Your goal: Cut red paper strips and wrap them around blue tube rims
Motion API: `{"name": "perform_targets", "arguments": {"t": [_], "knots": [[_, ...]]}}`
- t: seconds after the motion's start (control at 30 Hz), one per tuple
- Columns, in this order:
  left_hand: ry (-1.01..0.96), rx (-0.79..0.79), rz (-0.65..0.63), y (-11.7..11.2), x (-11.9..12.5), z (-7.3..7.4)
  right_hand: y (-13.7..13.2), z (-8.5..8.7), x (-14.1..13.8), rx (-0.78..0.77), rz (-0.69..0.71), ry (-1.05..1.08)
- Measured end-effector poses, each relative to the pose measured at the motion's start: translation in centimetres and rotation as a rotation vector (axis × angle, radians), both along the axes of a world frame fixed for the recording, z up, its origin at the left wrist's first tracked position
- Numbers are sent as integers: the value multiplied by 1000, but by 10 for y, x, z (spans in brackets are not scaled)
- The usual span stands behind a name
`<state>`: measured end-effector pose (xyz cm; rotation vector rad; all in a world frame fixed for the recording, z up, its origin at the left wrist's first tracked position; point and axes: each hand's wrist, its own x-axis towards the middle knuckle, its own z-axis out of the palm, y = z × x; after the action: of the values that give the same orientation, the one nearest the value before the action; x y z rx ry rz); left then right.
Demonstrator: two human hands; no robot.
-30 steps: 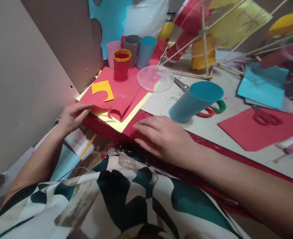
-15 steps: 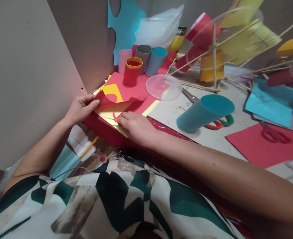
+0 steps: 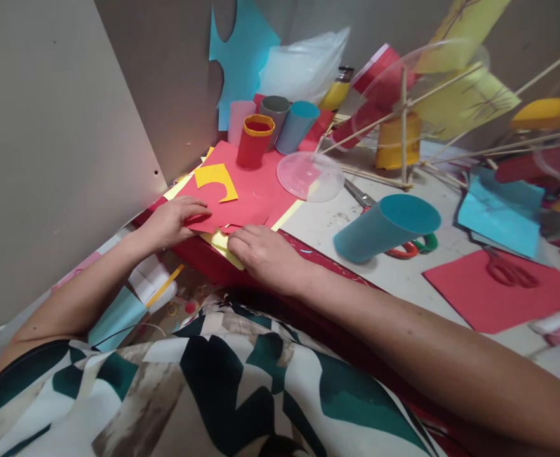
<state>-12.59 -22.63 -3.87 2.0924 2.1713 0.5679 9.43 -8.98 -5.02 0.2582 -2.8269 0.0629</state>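
My left hand (image 3: 175,219) lies at the near left edge of a red paper sheet (image 3: 241,212), its fingers stretched out over the sheet. At the sheet's near edge, my right hand (image 3: 263,257) is closed, with the fingertips curled down by some yellow paper pieces (image 3: 219,241). What those fingers grip is hidden. A torn or cut edge of the red sheet shows between the two hands. On top of the sheet rests an orange-yellow paper scrap (image 3: 227,184) with a round cut-out.
Paper tubes stand behind: red (image 3: 253,149), pink, grey and blue. A clear plastic lid (image 3: 308,176), a large teal tube (image 3: 384,228) and scissors (image 3: 360,193) lie to the right. Beyond is a stick frame (image 3: 403,127). More scissors (image 3: 512,270) rest on red paper.
The raised flap of red paper has come down flat over the yellow pieces. My left hand has gone from pinching it to lying on it. The right hand has barely moved.
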Motion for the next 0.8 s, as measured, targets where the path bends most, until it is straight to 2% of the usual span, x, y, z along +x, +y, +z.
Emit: {"name": "perform_targets", "arguments": {"t": [0.23,0.43,0.53,0.67,0.8], "knots": [[77,13,-21,1,-2,1,5,-1,4,8,19,2],[111,201,-92,0,-17,-8,6,6,-1,25,3,-80],[94,261,-82,6,-27,-11,10,5,-5,43,-16,-92],[-14,219,-46,9,-22,1,10,2,-1,22,-16,-68],[-40,144,11,8,-14,12,8,-1,6,-20,-20,-10]]}}
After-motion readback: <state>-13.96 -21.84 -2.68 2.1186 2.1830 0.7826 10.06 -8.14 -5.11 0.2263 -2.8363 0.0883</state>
